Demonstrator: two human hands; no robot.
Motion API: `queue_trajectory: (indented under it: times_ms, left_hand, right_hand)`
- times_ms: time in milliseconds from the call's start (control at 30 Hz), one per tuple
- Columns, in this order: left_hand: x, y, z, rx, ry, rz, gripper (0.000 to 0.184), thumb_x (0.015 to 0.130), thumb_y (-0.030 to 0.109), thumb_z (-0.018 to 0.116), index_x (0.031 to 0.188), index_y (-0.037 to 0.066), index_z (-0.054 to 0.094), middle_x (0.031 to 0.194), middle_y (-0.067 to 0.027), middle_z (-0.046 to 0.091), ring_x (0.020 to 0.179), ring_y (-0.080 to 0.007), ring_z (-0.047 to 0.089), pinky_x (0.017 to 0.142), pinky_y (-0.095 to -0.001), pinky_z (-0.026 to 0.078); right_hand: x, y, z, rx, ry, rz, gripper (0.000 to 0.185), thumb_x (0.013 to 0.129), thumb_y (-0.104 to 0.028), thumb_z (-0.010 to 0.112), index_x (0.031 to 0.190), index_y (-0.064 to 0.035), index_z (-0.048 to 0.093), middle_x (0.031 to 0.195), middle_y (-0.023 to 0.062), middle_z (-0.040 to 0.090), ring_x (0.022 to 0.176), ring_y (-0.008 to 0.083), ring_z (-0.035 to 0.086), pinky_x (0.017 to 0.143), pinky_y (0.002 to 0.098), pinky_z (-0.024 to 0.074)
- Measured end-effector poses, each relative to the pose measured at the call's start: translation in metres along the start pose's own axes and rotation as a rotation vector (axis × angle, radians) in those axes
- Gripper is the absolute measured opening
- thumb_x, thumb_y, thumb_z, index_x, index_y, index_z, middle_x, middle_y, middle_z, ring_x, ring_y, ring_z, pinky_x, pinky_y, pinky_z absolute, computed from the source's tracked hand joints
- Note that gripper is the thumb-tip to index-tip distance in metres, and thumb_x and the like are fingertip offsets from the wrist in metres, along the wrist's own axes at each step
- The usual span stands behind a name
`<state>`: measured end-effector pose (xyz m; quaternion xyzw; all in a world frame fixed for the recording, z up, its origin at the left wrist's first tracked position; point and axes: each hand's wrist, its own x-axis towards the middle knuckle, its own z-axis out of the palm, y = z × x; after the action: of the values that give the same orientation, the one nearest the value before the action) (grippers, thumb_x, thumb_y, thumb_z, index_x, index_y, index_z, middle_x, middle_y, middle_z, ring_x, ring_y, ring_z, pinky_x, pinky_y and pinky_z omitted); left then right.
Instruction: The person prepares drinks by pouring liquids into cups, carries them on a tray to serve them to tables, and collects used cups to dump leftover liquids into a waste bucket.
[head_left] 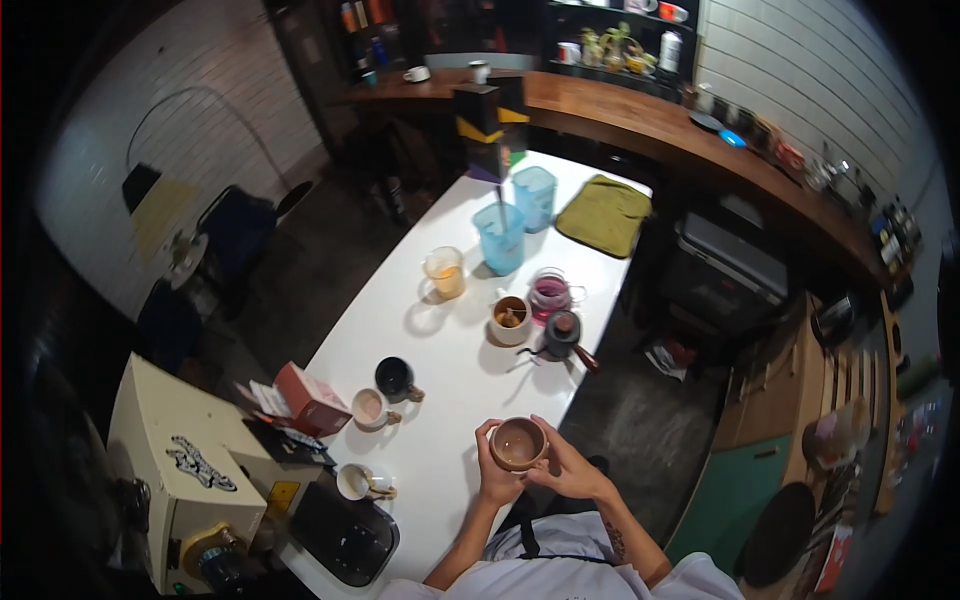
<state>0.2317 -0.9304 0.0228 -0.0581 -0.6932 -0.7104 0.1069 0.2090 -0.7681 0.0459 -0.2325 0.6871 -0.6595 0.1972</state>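
A brown cup (519,446) sits between both my hands at the near edge of the white table, its inside facing up at me. My left hand (494,474) wraps its left side, and my right hand (565,468) closes round its right side and lower edge. What the cup contains is hard to make out. To the left on the table are a black mug (394,377), a pale pink mug (370,408) and a white mug (355,482) with a gold-coloured handle.
Farther along the table (440,340) are a white cup with brown liquid (509,318), a dark gooseneck kettle (562,335), a glass server (550,292), a glass jug (444,272), blue pitchers (499,240) and a green cloth (603,215). A cream machine (190,460) stands at left.
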Motion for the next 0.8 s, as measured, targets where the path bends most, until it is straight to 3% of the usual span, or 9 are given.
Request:
queue_trajectory:
  times_ms: [67, 200, 333, 400, 467, 500, 600, 667, 800]
  left_hand:
    - [0.003, 0.002, 0.022, -0.105, -0.049, -0.151, 0.096, 0.058, 0.017, 0.09, 0.129, 0.007, 0.027, 0.116, -0.0115, 0.052, 0.109, -0.0218, 0.055, 0.094, -0.0353, 0.046]
    - [0.023, 0.008, 0.081, 0.033, -0.33, -0.046, 0.097, 0.059, 0.009, 0.086, 0.135, 0.006, 0.025, 0.123, -0.0126, 0.047, 0.12, -0.0232, 0.048, 0.101, -0.0356, 0.041]
    - [0.04, 0.013, 0.166, -0.502, -0.638, -0.296, 0.094, 0.065, 0.011, 0.077, 0.143, 0.003, 0.023, 0.134, -0.0125, 0.043, 0.131, -0.0227, 0.039, 0.11, -0.0356, 0.032]
    - [0.047, 0.01, 0.221, -0.596, -0.762, -0.312, 0.078, 0.083, 0.045, 0.059, 0.141, 0.002, 0.031, 0.138, -0.0142, 0.042, 0.133, -0.024, 0.038, 0.111, -0.0366, 0.031]
    - [0.043, 0.008, 0.282, -0.695, -0.723, -0.511, 0.068, 0.091, 0.05, 0.043, 0.139, 0.003, 0.034, 0.133, -0.0138, 0.047, 0.129, -0.0242, 0.044, 0.108, -0.0367, 0.035]
    - [0.04, 0.001, 0.313, -0.694, -0.778, -0.53, 0.068, 0.091, 0.05, 0.043, 0.139, 0.003, 0.034, 0.133, -0.0138, 0.047, 0.129, -0.0242, 0.044, 0.108, -0.0367, 0.035]
    - [0.027, -0.013, 0.395, -0.665, -0.743, -0.677, 0.062, 0.095, 0.051, 0.036, 0.135, 0.004, 0.041, 0.126, -0.014, 0.056, 0.115, -0.024, 0.055, 0.097, -0.0376, 0.046]
    - [0.017, -0.011, 0.445, -0.748, -0.682, -0.928, 0.061, 0.093, 0.052, 0.039, 0.129, 0.004, 0.048, 0.111, -0.0117, 0.063, 0.101, -0.0235, 0.061, 0.087, -0.0378, 0.051]
    - [-0.004, -0.03, 0.51, -0.808, -0.688, -1.198, 0.054, 0.09, 0.048, 0.042, 0.116, 0.003, 0.057, 0.106, -0.0105, 0.063, 0.1, -0.0256, 0.061, 0.088, -0.0389, 0.05]
  right_hand:
    - [-0.017, -0.006, -0.014, -0.008, 0.113, -0.036, 0.092, 0.081, -0.029, 0.075, 0.148, -0.0008, 0.019, 0.142, 0.0214, 0.037, 0.123, 0.0272, 0.048, 0.103, 0.0383, 0.0386]
    - [-0.061, -0.006, -0.058, -0.012, 0.381, -0.025, 0.083, 0.08, -0.028, 0.077, 0.142, 0.001, 0.03, 0.131, 0.0198, 0.051, 0.123, 0.0255, 0.049, 0.103, 0.0357, 0.0392]
    - [-0.123, -0.012, -0.12, 0.109, 0.559, 0.012, 0.076, 0.079, -0.015, 0.077, 0.14, 0.0006, 0.035, 0.13, 0.0118, 0.051, 0.12, 0.0178, 0.05, 0.1, 0.0307, 0.0424]
    - [-0.159, -0.018, -0.153, 0.065, 0.667, 0.013, 0.078, 0.077, -0.017, 0.08, 0.139, 0.0011, 0.035, 0.127, 0.0133, 0.053, 0.118, 0.0173, 0.051, 0.098, 0.031, 0.0436]
    - [-0.193, -0.017, -0.182, -0.023, 0.79, -0.001, 0.081, 0.077, -0.023, 0.079, 0.14, 0.0021, 0.034, 0.127, 0.018, 0.054, 0.118, 0.0255, 0.053, 0.098, 0.0347, 0.0442]
    - [-0.21, -0.016, -0.194, -0.108, 0.852, -0.01, 0.084, 0.077, -0.028, 0.079, 0.14, 0.003, 0.033, 0.127, 0.0227, 0.054, 0.119, 0.0336, 0.054, 0.097, 0.0384, 0.0448]
    - [-0.254, -0.008, -0.229, -0.418, 1.095, -0.022, 0.087, 0.075, -0.03, 0.08, 0.139, 0.0043, 0.033, 0.127, 0.0263, 0.053, 0.118, 0.0403, 0.053, 0.097, 0.0411, 0.0449]
    - [-0.283, -0.013, -0.246, -0.439, 1.188, 0.045, 0.088, 0.074, -0.031, 0.08, 0.139, 0.0047, 0.032, 0.128, 0.0267, 0.05, 0.117, 0.041, 0.052, 0.095, 0.0424, 0.0453]
    - [-0.337, -0.022, -0.265, -0.509, 1.309, 0.261, 0.088, 0.071, -0.033, 0.082, 0.138, 0.0027, 0.038, 0.118, 0.0191, 0.049, 0.106, 0.0354, 0.054, 0.091, 0.0411, 0.0449]
